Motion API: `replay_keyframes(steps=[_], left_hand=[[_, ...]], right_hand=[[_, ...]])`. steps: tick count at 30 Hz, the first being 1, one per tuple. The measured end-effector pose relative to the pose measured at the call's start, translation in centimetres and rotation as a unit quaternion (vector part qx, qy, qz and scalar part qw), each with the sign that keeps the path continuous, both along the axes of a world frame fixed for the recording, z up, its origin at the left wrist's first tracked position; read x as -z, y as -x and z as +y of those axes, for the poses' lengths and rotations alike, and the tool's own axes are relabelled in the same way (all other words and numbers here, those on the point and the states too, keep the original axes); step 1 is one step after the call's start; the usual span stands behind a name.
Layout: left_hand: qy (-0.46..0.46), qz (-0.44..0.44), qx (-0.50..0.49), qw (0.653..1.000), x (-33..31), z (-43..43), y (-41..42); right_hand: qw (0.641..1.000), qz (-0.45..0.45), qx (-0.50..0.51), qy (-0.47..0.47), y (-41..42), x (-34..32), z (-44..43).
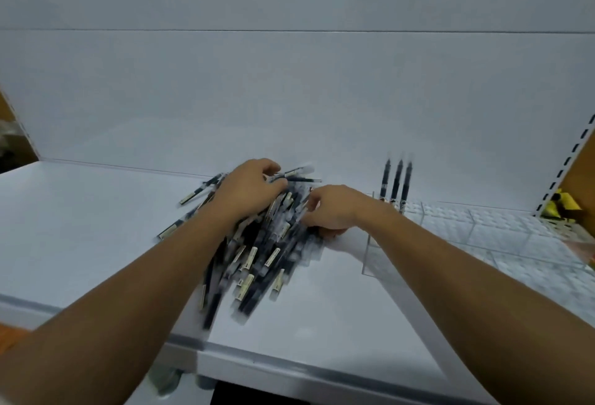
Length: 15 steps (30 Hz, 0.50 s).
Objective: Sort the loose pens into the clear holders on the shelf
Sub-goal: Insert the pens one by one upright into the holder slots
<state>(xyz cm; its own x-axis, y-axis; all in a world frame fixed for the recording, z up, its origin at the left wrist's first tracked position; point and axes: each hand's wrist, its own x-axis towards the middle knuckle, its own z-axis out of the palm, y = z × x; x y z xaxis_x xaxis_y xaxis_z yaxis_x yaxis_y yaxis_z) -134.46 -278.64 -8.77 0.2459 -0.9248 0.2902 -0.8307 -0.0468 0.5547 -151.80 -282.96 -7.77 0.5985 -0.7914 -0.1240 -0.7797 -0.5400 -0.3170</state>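
A heap of loose pens point(267, 253), dark-barrelled with pale labels, lies across the middle of the white shelf point(80, 211), fanning from near the front edge up toward the white back panel point(289, 98); the picture is blurred, so single pens are hard to separate. The left hand point(254, 190) rests on the far end of the heap, its fingers curled round a few pens that stick out to the right. The right hand point(331, 208) sits against the heap's right side with fingers bent in among the pens; whether it grasps any I cannot tell. Just right of the heap stand the clear holders point(483, 230), a low transparent tray split into compartments over a gridded base, with the right forearm crossing in front of its left wall. 3 upright pens point(397, 179) stand side by side in its far left corner. Further right are a slotted shelf upright point(566, 163) and something yellow point(561, 205) beyond it.
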Motion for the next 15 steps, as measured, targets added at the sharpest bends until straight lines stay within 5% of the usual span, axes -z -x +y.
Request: replay_keyframes(steps=[6,15], left_hand=[[-0.108,-0.101,0.038,0.988,-1.1,-5.5,-0.8],[-0.095,-0.257,0.082,0.958,-0.7,-9.1,-0.8]], right_hand=[[0.990,-0.125,0.031,-0.055,0.3,0.0,-0.8],[0.949,-0.293,0.063,-0.097,2.8,-2.7,-1.4]])
